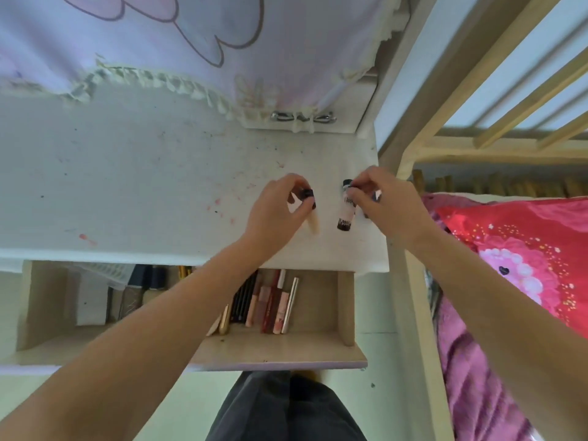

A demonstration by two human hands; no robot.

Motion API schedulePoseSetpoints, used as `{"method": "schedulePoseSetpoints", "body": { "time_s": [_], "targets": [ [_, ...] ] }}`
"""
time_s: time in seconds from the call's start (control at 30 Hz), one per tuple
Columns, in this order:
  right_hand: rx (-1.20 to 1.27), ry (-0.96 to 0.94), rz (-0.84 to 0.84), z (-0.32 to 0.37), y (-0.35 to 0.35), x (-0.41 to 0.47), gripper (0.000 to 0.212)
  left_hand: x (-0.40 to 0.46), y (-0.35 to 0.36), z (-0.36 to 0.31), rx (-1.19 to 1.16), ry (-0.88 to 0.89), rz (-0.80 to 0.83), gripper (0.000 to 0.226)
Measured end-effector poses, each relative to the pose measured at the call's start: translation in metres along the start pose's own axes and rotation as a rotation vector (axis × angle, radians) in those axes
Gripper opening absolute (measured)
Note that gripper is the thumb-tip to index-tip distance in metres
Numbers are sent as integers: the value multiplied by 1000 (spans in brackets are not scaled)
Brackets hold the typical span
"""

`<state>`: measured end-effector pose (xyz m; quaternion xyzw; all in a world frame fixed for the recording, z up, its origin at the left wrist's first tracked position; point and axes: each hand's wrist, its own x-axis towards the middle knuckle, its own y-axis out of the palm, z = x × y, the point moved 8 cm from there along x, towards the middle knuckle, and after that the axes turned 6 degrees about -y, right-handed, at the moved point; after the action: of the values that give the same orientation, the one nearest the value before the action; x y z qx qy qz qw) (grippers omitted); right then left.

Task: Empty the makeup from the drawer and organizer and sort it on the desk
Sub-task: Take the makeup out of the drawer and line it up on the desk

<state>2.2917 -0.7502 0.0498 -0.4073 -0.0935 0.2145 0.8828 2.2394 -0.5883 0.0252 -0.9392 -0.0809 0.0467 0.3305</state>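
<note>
My left hand [280, 208] grips a beige makeup tube [313, 222] by its dark cap and stands it on the white desk [127, 186]. A little to the right, my right hand [386, 203] pinches the dark cap of a pink labelled tube [346, 216], which also rests upright on the desk. Below the desk edge the wooden drawer [345, 307] is pulled open. It holds a row of lip glosses and pencils [270, 302] on the right and dark boxes and a white organizer [95, 294] on the left, partly hidden by my left forearm.
A fringed pastel cloth [191, 43] hangs over the back of the stained desk. A small cabinet with a metal handle [304, 117] sits at the back right. To the right are a wooden bed frame [413, 281] and a pink-red blanket [525, 259]. My dark trousers [286, 409] are below.
</note>
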Motion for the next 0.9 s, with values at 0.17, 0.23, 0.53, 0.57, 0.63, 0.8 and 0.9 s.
{"method": "schedulePoseSetpoints", "body": {
  "time_s": [0.17,0.23,0.53,0.57,0.63,0.8,0.9],
  "targets": [
    [-278,-117,73,-12,27,61,22,60,26,16,-23,-137,66,10],
    [-398,-144,86,-19,36,68,24,70,39,22,25,-164,98,8],
    [-547,-209,-122,-39,43,65,39,74,57,18,276,-104,51,25],
    [-507,-203,-137,-39,40,64,40,73,56,18,253,-112,49,26],
    [-363,-179,-186,-41,25,62,39,69,52,18,206,-116,49,26],
    [-55,-58,-329,-39,-18,9,26,20,27,17,73,13,17,19],
    [55,-107,-110,-10,24,-51,28,-47,22,25,52,140,96,27]
  ]
}}
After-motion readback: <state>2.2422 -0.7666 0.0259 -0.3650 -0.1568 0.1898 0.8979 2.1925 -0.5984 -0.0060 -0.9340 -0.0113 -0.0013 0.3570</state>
